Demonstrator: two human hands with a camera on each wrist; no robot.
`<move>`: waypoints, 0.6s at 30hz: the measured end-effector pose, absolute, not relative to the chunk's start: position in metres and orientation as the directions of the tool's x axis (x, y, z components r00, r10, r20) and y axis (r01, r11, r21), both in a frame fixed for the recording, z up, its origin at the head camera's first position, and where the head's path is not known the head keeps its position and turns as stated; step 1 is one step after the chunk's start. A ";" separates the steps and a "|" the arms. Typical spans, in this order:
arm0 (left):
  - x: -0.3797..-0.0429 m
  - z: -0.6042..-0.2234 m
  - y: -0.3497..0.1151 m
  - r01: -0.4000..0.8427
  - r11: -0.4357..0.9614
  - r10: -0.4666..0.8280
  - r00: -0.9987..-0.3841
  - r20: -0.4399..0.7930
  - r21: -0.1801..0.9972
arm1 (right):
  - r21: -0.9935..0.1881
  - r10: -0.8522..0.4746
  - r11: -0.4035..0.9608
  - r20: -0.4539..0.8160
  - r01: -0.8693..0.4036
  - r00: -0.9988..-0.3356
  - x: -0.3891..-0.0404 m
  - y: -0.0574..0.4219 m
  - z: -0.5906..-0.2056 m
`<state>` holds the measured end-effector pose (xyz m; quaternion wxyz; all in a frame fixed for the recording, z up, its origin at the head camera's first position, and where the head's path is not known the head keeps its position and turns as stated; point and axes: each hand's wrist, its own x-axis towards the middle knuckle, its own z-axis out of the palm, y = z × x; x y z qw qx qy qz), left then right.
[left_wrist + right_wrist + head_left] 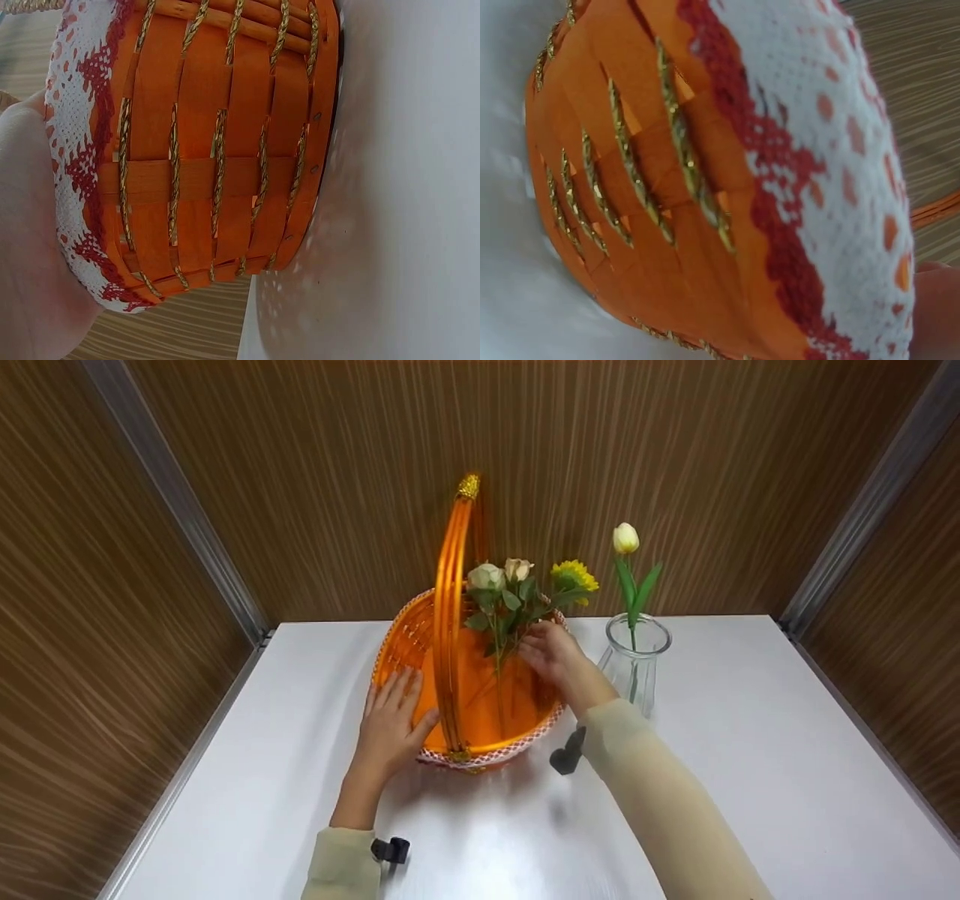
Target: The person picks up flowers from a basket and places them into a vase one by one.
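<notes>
An orange woven basket (480, 701) with a tall arched handle (450, 607) stands on the table, its rim trimmed in red-and-white lace. My left hand (390, 720) rests on the basket's left rim, fingers extended over the edge. Inside the right part of the basket is my right hand (553, 656), right at the stems of white roses (487, 577) and a yellow flower (574, 577). I cannot tell whether its bent fingers grip a stem. In the right wrist view the lace trim (817, 165) hides most of that hand.
Right of the basket stands a clear glass vase (637, 652) holding one white tulip (625, 538); my right forearm (660, 780) passes close in front. Behind the white table (750, 750) rises a wood-grain panel (337, 487), with more panels at both sides.
</notes>
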<state>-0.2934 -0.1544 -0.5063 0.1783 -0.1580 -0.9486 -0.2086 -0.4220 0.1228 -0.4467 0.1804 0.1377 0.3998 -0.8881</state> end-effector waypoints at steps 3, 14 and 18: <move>-0.294 -0.506 -0.155 0.377 0.863 0.228 -0.885 0.406 0.337 | -0.653 -0.211 -0.625 -0.388 0.429 -0.897 -0.424 0.122 -0.447; -0.293 -0.507 -0.155 0.377 0.861 0.223 -0.883 0.413 0.341 | -0.651 -0.241 -0.607 -0.395 0.455 -0.886 -0.425 0.120 -0.452; -0.294 -0.506 -0.154 0.375 0.862 0.221 -0.884 0.413 0.341 | -0.660 -0.248 -0.595 -0.392 0.459 -0.886 -0.424 0.121 -0.449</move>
